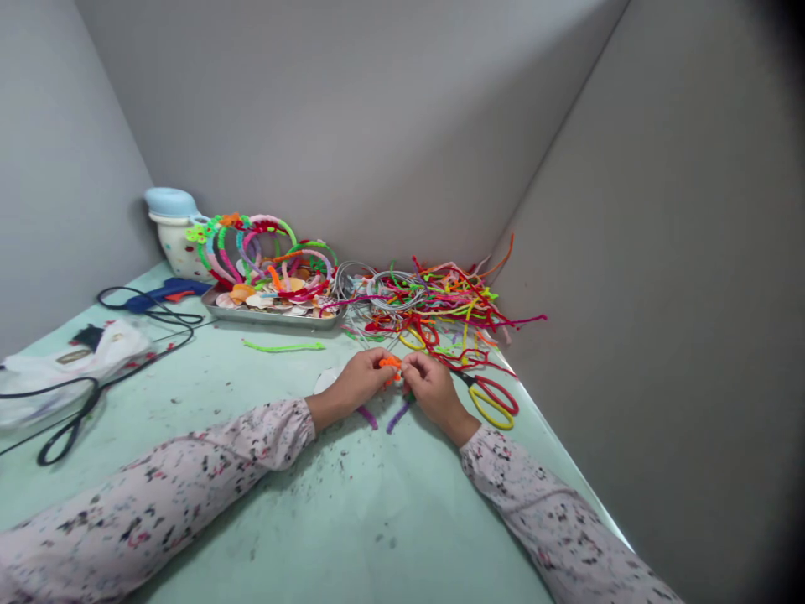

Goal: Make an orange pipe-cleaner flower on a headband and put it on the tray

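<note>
Between my two hands is an orange piece of bent pipe cleaner (391, 366). My left hand (363, 379) pinches it from the left, thumb and fingers together. On its right side my right hand (433, 387) closes its fingertips at the edge of the orange piece; the exact grip is partly hidden. Two purple pipe cleaner ends (397, 417) stick out below the hands, and what they join to is covered. A white disc (325, 381) lies beside my left wrist. Scissors with red and yellow handles (494, 401) rest just right of my right hand.
A metal tray (277, 317) holds shell-like discs and several fuzzy headbands (264, 243). Loose pipe cleaners and wire (433, 294) pile up at the back right. A green pipe cleaner (283, 346), a blue glue gun (164, 295), a black cord (94, 394), a plastic bag (75, 361) and a lidded container (179, 239) lie left.
</note>
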`<state>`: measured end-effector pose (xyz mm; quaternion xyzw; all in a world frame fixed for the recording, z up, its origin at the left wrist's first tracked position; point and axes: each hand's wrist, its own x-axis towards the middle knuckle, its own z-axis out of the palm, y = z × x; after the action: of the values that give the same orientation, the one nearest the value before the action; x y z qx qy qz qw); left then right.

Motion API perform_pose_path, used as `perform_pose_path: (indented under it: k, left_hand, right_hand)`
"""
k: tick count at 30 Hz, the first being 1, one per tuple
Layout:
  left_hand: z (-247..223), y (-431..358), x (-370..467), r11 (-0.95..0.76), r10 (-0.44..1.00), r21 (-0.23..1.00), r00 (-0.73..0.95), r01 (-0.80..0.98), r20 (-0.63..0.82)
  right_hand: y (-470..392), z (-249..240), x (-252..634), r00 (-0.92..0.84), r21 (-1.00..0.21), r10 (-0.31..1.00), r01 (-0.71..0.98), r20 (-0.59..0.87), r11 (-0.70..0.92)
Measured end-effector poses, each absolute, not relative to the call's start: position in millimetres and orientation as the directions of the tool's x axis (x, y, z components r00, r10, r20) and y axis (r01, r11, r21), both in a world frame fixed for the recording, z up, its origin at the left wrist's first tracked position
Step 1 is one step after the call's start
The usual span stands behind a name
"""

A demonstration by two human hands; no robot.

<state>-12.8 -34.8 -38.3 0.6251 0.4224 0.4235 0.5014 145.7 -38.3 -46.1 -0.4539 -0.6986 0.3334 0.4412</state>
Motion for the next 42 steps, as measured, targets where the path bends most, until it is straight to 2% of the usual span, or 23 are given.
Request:
perform_pose_path:
  k: [9, 25, 34, 42]
  left_hand:
    - [-34.3, -37.2, -12.0, -0.118, 0.957, 0.987, 0.278, 0.112, 0.082]
    - [-38.9, -36.9, -13.0, -0.192, 0.946, 0.960, 0.298, 0.204, 0.126]
    - [-37.2, -36.5, -11.6, -0.092, 0.957, 0.994, 0.281, 0.053, 0.074]
    - [-36.4, -36.7, -11.1, -0.063, 0.957, 0.998, 0.284, 0.009, 0.058]
  right_hand:
    - [-37.6, -46.6, 145.5, -0.214, -0.888, 0.932, 0.301, 0.292, 0.347]
    - [-37.9, -44.7, 142.6, -0.172, -0.865, 0.943, 0.378, 0.284, 0.329]
    - [-37.0, -43.6, 143.0, -0.198, -0.916, 0.945, 0.260, 0.260, 0.306]
    - [-36.5, -46.0, 142.0, -0.197, -0.908, 0.951, 0.302, 0.238, 0.290]
